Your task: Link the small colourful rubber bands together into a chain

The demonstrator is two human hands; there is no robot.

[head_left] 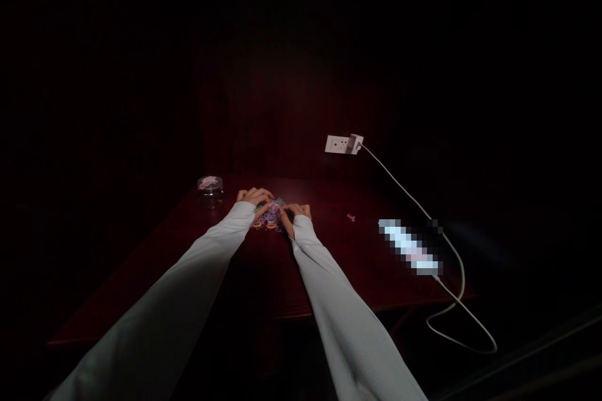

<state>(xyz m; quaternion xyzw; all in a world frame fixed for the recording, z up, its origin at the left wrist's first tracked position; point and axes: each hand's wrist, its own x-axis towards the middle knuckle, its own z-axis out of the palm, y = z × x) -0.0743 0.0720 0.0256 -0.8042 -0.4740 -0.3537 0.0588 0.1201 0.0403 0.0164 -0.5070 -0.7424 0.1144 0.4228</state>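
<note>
purplish pile of small pieces (275, 208) lies on the red table (338, 263), between left hand (254, 197) and right hand (297, 210) — fingers bent inward at its edges, presumably containing strays; any pinch is not discernible.

Dark red table (357, 250), shadow around. White socket plate (335, 145) on wall (282, 113) behind; charger (355, 143) sits in its right side. Pale cable (397, 180) droops, loops past table edge, meets bright, pixel-blurred device (407, 245) at right.

Arms (197, 269) (329, 282) outstretched (each grip (252, 196) (298, 210) curled)
</note>
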